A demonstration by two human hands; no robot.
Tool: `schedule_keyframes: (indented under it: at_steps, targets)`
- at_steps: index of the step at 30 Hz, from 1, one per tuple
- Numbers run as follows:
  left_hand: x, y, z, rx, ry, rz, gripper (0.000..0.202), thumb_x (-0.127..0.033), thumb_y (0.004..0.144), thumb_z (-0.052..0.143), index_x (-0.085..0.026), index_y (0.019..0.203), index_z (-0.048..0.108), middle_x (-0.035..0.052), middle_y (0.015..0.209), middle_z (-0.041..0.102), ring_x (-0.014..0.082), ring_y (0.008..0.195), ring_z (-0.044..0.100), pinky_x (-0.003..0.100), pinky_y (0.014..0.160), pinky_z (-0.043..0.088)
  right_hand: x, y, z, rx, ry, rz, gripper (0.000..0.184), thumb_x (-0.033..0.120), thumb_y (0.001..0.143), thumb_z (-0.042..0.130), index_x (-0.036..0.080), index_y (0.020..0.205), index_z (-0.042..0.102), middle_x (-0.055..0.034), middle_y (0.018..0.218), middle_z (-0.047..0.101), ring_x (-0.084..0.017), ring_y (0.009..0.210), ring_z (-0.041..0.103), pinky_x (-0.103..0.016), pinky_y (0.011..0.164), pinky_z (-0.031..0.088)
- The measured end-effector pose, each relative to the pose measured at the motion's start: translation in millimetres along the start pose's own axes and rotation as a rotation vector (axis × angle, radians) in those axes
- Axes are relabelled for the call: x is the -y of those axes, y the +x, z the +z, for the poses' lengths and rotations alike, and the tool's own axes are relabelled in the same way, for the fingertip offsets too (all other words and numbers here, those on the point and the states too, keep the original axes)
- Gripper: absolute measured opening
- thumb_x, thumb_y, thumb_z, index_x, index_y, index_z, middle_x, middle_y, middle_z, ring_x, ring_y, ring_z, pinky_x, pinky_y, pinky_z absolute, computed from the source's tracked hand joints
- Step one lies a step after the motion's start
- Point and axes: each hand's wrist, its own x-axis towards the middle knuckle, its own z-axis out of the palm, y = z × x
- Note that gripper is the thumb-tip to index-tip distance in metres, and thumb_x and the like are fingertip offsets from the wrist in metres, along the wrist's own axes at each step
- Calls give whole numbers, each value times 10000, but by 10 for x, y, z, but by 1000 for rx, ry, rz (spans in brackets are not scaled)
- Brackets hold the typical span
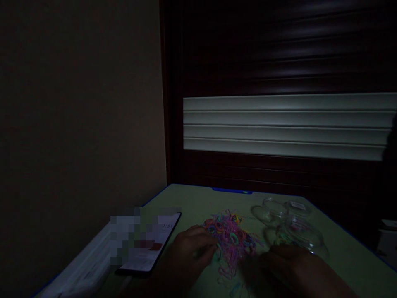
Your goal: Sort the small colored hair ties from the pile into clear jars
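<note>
A heap of small colourful elastic bands (229, 236), mostly pink and purple, lies on the table. My left hand (194, 250) is at the heap's left side, with thumb and forefinger closed at a green elastic band (218, 251). To the right of the heap, my right hand (293, 265) hovers low with its fingers drawn together. Its fingertips are dark, and whatever they hold cannot be made out. Just beyond that hand is a clear plastic container (304, 231) with several compartments; some greenish bands (283, 238) are at its near left part.
A phone (144, 252) with a lit screen leans at the left, beside a white object (80, 265) along the edge. The pale table (186, 198) has a blue rim. Loose bands (238, 289) lie at the near side. A wall (80, 103) stands close on the left. The room is dim.
</note>
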Motion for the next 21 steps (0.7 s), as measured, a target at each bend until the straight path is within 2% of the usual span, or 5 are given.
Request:
schedule_keyframes:
  at_steps: [5, 8, 9, 14, 21]
  targets:
    - [-143, -34, 200, -45, -194, -215, 107, -110, 683, 555, -150, 691, 654, 34, 685, 655, 142, 632, 600, 218, 585, 470, -7, 7, -2, -15, 1, 75, 136, 100, 667, 545, 222, 677, 604, -15, 654, 633, -143, 539, 582, -197, 450, 369]
    - [-242, -9, 432, -31, -430, -505, 86, -144, 690, 544, -143, 700, 630, 23, 656, 653, 139, 618, 617, 214, 579, 482, 5, -3, -94, -34, 38, 162, 118, 151, 738, 504, 214, 686, 589, -29, 688, 630, -161, 598, 593, -213, 485, 389]
    - [-275, 10, 506, -21, -495, -548, 72, -145, 683, 551, -142, 697, 622, 17, 652, 652, 140, 626, 620, 219, 596, 483, 8, -7, -129, -47, 64, 179, 150, 172, 778, 464, 211, 694, 582, -33, 690, 626, -165, 611, 592, -223, 505, 399]
    - [-380, 112, 686, -48, -683, -550, 37, -172, 685, 566, -147, 659, 567, 2, 640, 625, 143, 644, 615, 224, 610, 467, 9, -9, -232, -176, 304, 255, 280, 269, 871, 344, 205, 737, 580, -36, 705, 626, -164, 657, 596, -251, 584, 428]
    - [-397, 109, 634, -66, -647, -561, 25, -157, 699, 558, -167, 679, 546, -20, 638, 616, 137, 671, 619, 211, 614, 466, 121, 2, -214, -201, 508, 275, 93, 299, 732, 571, 218, 759, 608, 5, 703, 645, -152, 646, 593, -225, 557, 435]
